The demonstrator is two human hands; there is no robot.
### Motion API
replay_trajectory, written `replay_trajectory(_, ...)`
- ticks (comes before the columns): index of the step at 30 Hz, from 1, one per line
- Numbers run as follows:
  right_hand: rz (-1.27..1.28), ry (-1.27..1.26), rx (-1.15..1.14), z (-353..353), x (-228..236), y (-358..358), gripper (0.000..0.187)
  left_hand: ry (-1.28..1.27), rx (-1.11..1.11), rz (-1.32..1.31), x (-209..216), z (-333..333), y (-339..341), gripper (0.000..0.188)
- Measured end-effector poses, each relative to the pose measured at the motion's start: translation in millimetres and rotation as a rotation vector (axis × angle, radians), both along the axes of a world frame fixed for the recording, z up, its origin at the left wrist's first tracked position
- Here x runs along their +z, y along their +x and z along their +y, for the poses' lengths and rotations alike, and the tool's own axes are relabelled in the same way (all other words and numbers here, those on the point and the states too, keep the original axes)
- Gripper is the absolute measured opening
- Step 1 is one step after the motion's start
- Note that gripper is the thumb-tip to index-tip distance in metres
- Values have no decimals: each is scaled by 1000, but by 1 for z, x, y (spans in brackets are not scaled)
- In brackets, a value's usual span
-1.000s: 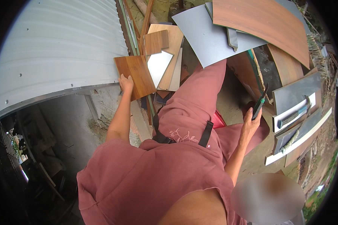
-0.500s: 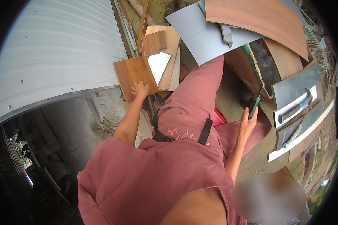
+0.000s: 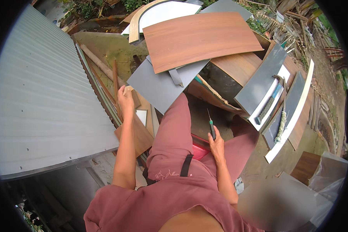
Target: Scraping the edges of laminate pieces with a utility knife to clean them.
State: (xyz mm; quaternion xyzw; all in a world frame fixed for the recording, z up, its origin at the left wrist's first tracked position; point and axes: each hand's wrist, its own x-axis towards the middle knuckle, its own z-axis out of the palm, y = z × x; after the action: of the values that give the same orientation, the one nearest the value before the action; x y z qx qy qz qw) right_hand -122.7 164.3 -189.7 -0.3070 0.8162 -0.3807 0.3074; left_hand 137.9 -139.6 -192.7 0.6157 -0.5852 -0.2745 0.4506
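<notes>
right hand point(image 3: 217, 145): wrapped round the handle of a thin-tipped tool point(image 3: 211, 128), between the person's trouser legs point(image 3: 172, 133) | left hand point(image 3: 125, 102): beside a small brown board point(image 3: 136, 99), unclear whether it grips | handling: tool looks light, stiff, best held by its handle; board likely light, rigid, best taken by opposite edges

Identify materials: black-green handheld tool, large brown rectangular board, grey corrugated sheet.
Black-green slim tool: probably matte plastic grip, metal tip; green collar, thin shaft.
Large brown wood-grain board: possibly laminated wood, satin; even grain, thin edge.
Grey corrugated sheet: likely dull coated metal; ribbing, scalloped edge.
</notes>
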Motion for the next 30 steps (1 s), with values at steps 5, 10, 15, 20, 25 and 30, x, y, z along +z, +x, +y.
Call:
replay_trajectory(5, 83, -149, -80, 3, -37, -17, 46, 329, -184, 414, 34, -65, -87, 38)
replay_trajectory(10, -446, -227, -321, 8, -38, -29, 46, 667, -271, 349, 30, -94, -114, 34)
replay_trajectory(15, -284, -178, -264, 9, -48, -30, 49, 741, -380, 328, 31, -111, -106, 33)
replay_trajectory(20, -265, -187, -166, 7, -46, -25, 52, 680, -533, 425, 58, -92, -99, 32)
replay_trajectory(25, -312, -170, -172, 8, -44, -28, 52, 730, -577, 600, 98, -7, -118, 29)
replay_trajectory(30, -309, -205, -199, 9, -42, -28, 51, 854, -607, 605, 95, 78, -128, 35)
